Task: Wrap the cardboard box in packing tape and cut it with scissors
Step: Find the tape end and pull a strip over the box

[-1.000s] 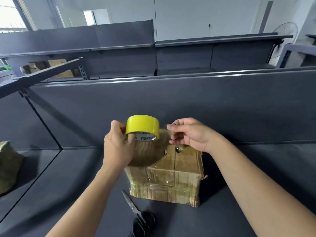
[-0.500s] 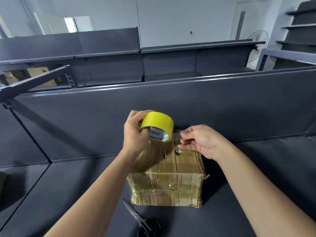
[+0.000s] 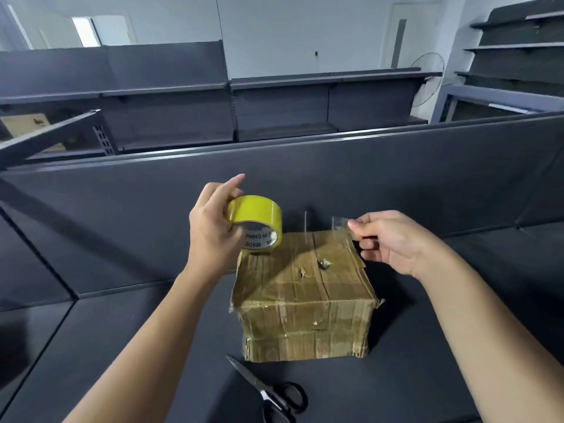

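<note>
Head camera is showing the job at an early stage. Nearest the viewer, black scissors [image 3: 274, 395] are lying with blades together on the dark surface [image 3: 137, 346], well below both sets of fingers and untouched, so no cut is being made yet. Just beyond them the cardboard box [image 3: 305, 300] is sitting on the surface, under and between the two hands. It is already carrying creased old tape on its top and front, but no fresh strip appears to be pressed onto it.

Above its far left corner the left hand [image 3: 213, 230] is gripping the yellow tape roll [image 3: 254, 216], its fingers [image 3: 235, 184] wrapping the rim with one pointing upward. Over the box's far right edge the right hand [image 3: 393, 242] is pinching the free end of clear tape [image 3: 340, 224] between thumb and fingertips [image 3: 355, 223], the other fingers loosely curling. The pulled length between the hands is hard to make out.

Judging by this, sticking the end down, winding round the box and cutting are all remaining. Beyond the fingers a dark partition [image 3: 366, 178] is rising.
</note>
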`<state>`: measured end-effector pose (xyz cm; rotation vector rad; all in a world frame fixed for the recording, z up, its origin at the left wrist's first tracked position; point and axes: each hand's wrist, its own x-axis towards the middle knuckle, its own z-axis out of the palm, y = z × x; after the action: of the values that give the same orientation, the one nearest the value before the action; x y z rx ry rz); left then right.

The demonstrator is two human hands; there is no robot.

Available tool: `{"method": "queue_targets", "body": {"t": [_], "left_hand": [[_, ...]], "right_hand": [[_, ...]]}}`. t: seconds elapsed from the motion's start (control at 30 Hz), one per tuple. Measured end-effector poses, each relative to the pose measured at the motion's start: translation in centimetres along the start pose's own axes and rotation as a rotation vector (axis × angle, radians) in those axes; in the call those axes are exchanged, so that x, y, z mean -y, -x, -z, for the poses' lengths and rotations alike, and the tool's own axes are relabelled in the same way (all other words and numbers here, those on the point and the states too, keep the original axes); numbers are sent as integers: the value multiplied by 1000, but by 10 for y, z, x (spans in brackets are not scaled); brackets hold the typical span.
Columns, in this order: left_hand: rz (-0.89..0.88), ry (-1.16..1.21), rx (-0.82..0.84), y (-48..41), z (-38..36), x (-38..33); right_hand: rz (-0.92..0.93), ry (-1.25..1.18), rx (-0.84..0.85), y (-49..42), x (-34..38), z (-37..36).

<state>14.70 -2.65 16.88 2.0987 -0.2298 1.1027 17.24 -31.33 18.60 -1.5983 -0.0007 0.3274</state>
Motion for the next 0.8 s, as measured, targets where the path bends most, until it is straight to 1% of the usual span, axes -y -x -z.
{"method": "queue_targets", "body": {"t": [0.1, 0.13, 0.17, 0.23, 0.4, 0.5, 0.67, 0.8], "left_hand": [[402, 336, -128, 4, -4, -7], [495, 421, -158, 7, -7, -7], [539, 471, -167, 11, -9, -7], [527, 502, -147, 17, -13, -6], [456, 465, -57, 17, -24, -4], [367, 438, 0, 14, -30, -10], [259, 345, 17, 23, -41, -21], [125, 270, 50, 25, -47, -21]], "right_hand": [[9, 1, -26, 2, 0, -11], [10, -14, -45, 3, 0, -12], [13, -32, -62, 3, -1, -12], [15, -39, -79, 5, -2, -10], [-15, -15, -82, 7, -11, 5], [-46, -80, -72, 2, -24, 20], [-97, -151, -15, -6, -54, 40], [-130, -219, 22, -15, -67, 48]]}}
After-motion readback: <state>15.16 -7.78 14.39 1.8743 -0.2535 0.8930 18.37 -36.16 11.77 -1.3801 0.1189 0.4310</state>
